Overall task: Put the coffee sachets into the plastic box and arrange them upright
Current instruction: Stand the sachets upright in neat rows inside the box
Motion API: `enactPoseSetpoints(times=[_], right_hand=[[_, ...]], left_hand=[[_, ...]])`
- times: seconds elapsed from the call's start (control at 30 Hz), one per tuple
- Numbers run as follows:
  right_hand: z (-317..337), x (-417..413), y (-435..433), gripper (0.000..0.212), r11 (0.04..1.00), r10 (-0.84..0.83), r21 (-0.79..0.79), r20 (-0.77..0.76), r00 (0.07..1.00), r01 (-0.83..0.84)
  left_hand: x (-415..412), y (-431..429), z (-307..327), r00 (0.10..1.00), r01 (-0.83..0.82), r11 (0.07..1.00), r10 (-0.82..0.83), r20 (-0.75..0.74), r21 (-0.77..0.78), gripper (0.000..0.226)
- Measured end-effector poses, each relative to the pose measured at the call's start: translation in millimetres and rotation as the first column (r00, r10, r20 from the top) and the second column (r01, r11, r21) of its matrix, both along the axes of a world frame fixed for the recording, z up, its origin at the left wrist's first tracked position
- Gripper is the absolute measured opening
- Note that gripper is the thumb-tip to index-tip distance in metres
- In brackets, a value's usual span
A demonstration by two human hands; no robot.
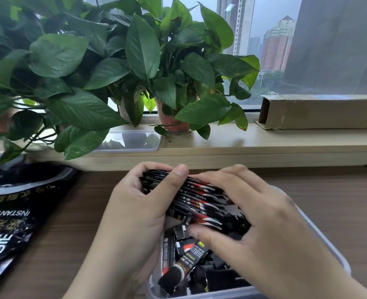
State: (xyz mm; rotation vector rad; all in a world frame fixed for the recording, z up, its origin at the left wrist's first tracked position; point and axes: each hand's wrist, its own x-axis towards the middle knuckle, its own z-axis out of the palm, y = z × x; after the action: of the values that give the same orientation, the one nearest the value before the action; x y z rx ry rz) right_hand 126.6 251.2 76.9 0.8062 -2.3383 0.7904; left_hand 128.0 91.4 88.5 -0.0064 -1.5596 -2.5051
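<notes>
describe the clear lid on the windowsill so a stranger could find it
Look at the wooden windowsill behind the desk, where the leafy potted plants stand. The clear plastic lid lies flat left of the reddish pot, partly under leaves. It is see-through and shallow, unlike the long cardboard box at the sill's right end.

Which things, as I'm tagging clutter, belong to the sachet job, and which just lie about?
Job: left hand, right hand, bundle of sachets they hold, loose sachets, plastic box.
Lying about: coffee bag, clear lid, potted plants, cardboard box.
</notes>
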Motion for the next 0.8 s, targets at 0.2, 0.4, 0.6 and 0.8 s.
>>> enactPoseSetpoints(times=[0.2, 0.4, 0.6, 0.8], right_hand=[[-1, -5, 3, 0.047, 1.000, -0.001, -0.023, -0.138, 0.990, -0.002], [-1, -2, 3, 0.041, 0.996, 0.014, -0.087, -0.011, 1.000, -0.015], [-5, 2, -3, 0.033, 0.993, -0.116, 0.008, 0.013, 0.993, 0.116], [-4, 6, -8, 0.020, 0.986, -0.158, 0.051, 0.014, 0.987, 0.157]], left_hand=[[-1, 2, -5, 0.994, 0.095, 0.995, -0.094, 0.050, -0.018, 0.021], [-3, 1, -11, 1.000, 0.016, 0.976, -0.012, 0.020, -0.218, 0.025], [0, 3, -12, 0.986, -0.148, 0.873, 0.091, -0.142, -0.466, 0.038], [2, 3, -10, 0.982, -0.154, 0.822, 0.068, -0.174, -0.549, 0.034]])
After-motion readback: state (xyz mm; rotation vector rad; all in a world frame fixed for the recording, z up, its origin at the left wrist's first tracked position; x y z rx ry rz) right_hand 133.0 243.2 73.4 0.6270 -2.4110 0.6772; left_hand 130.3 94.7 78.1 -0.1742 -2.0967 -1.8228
